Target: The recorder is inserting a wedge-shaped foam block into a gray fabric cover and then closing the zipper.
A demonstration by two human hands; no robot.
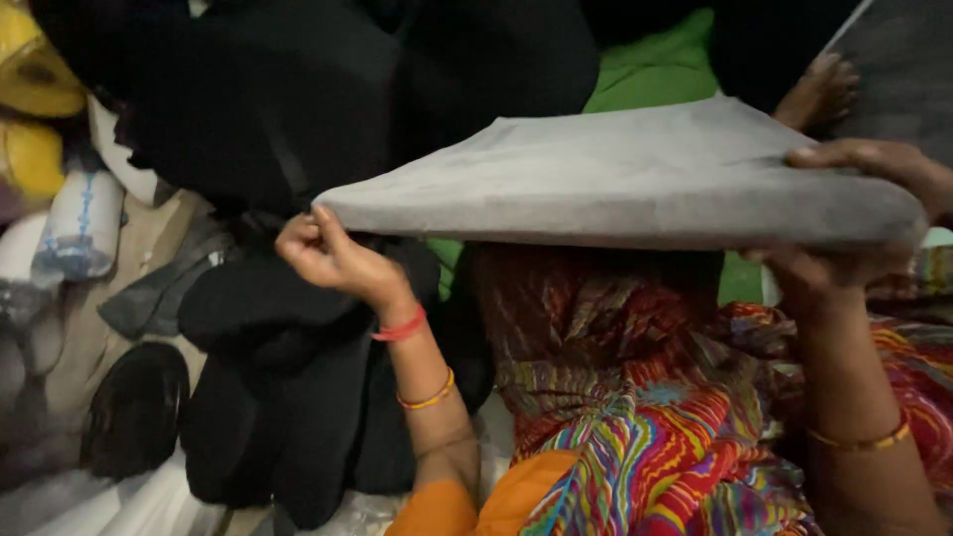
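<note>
A folded grey cloth (pixel 635 179) is held flat and level in front of me, above my lap. My left hand (pixel 333 256) pinches its left corner from below; the wrist wears a red band and a gold bangle. My right hand (pixel 854 213) grips the cloth's right end, thumb on top and fingers underneath. Under the cloth lies bright multicoloured patterned fabric (pixel 655 417) over my lap.
A heap of black garments (pixel 288 377) lies at the left and behind. Green fabric (pixel 655 65) shows at the back, with a bare foot (pixel 819 89) beside it. Yellow and white bundles (pixel 50 149) are stacked at the far left.
</note>
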